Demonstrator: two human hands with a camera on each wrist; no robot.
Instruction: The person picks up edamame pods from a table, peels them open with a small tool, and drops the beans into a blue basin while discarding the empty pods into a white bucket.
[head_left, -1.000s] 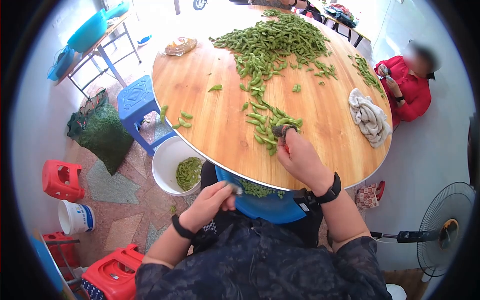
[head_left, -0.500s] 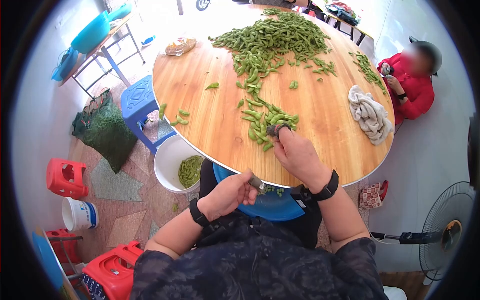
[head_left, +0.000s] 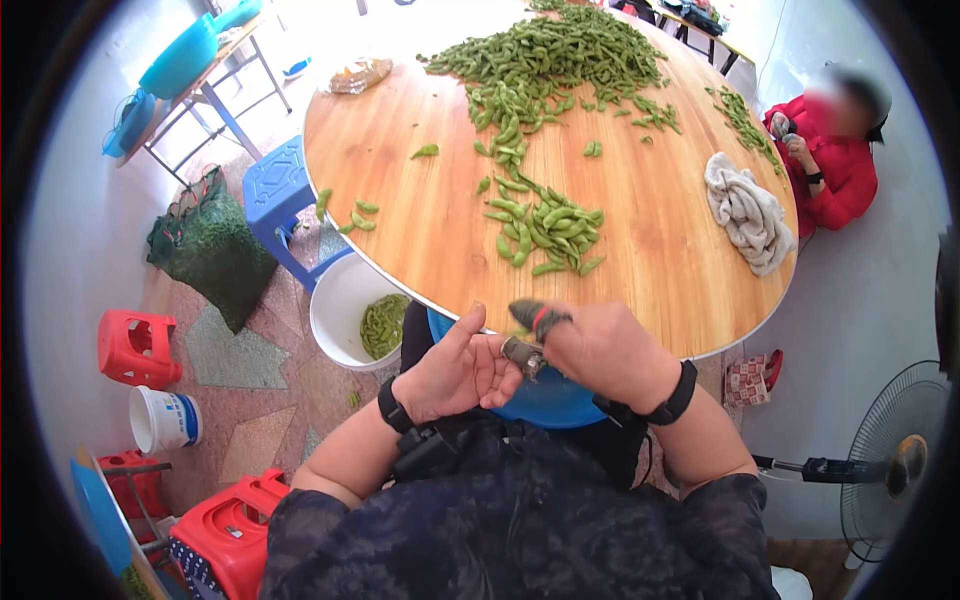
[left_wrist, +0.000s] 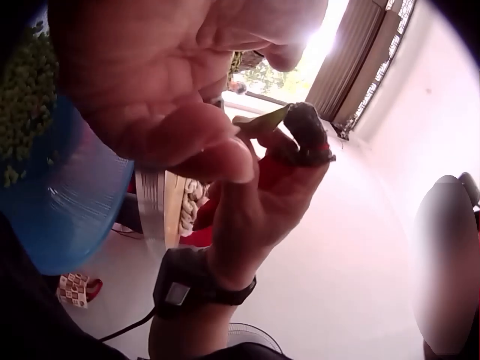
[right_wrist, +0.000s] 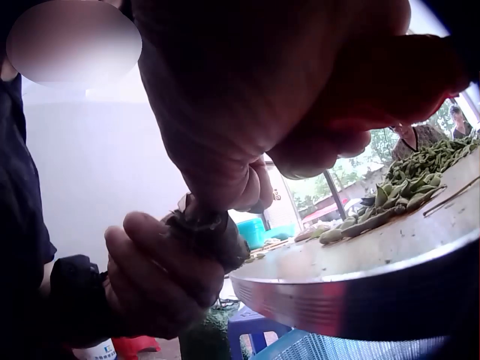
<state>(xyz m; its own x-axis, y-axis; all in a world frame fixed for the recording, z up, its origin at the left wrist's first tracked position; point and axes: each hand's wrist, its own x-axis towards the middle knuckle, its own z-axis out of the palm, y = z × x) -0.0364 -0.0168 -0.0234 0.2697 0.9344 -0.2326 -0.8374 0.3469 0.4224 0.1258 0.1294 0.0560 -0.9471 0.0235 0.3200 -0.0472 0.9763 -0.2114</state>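
Over the blue basin (head_left: 545, 412), my two hands are close together at the table's near edge. My right hand (head_left: 615, 345) pinches a green soybean pod (left_wrist: 264, 121); a dark cover with a red band (left_wrist: 306, 129) wraps its thumb. Beside it, my left hand (head_left: 455, 375) is palm up, thumb raised and fingers relaxed, with a grey-brown cover (head_left: 522, 354) on one finger. A small cluster of soybean pods (head_left: 560, 228) lies on the wooden table just ahead of the hands. Shelled green beans (left_wrist: 28, 97) fill part of the basin.
A large pod heap (head_left: 560, 65) covers the table's far side. A crumpled cloth (head_left: 745, 215) lies at right, near a person in red (head_left: 835, 160). Left of my legs stand a white bucket (head_left: 335, 320) with pods inside and a blue stool (head_left: 275, 190). A fan (head_left: 885, 465) is at right.
My right hand has drawn back from the pod cluster toward my body. My left hand has turned palm up, and the hands have come together over the basin.
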